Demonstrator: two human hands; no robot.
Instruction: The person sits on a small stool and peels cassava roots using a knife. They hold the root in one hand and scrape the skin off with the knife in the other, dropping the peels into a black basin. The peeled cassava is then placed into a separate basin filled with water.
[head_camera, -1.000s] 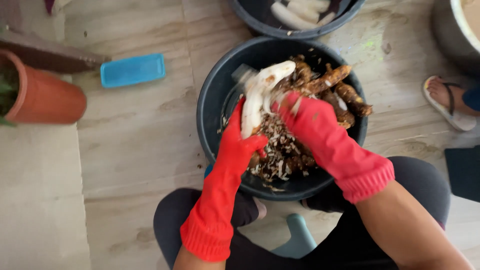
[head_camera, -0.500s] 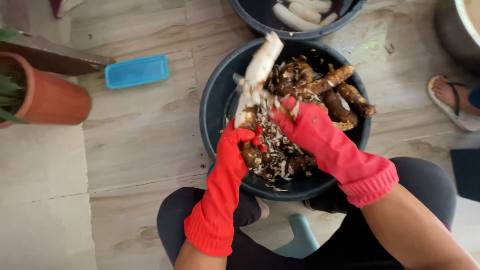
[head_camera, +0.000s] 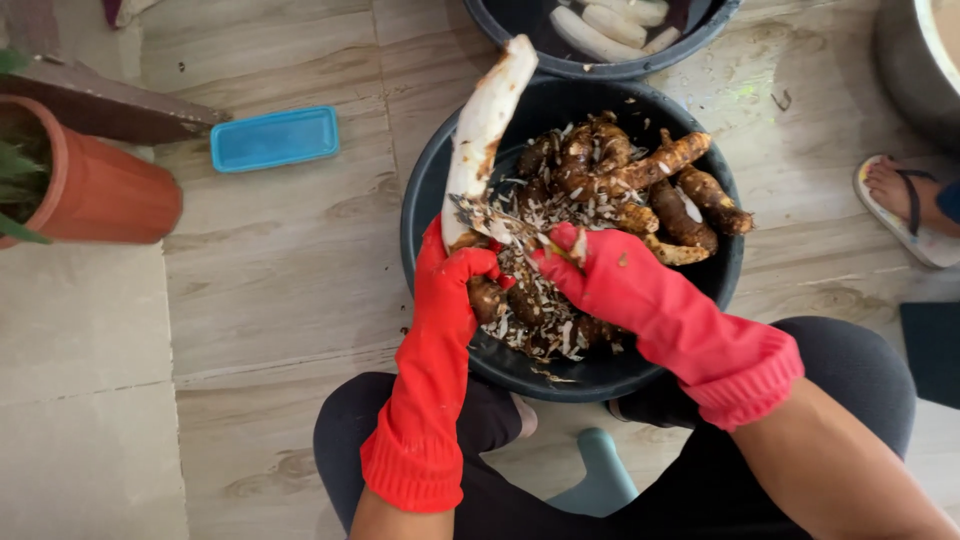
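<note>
Peeled white root (head_camera: 483, 140) held over rim of dark basin (head_camera: 430, 190), lower end gripped in left hand (head_camera: 455, 285), red glove, fingers curled tight round it; upper end pointing toward second basin (head_camera: 600, 68) with peeled white pieces (head_camera: 610, 25). Right hand (head_camera: 600, 275), red glove, closed at root's base among peel scraps; whether it holds a tool, cannot tell. Unpeeled brown roots (head_camera: 640, 180) and peelings fill basin. On floor: blue tray (head_camera: 274, 138), terracotta pot (head_camera: 100, 190) left. Sandalled foot (head_camera: 905, 200) of another person at right.
</note>
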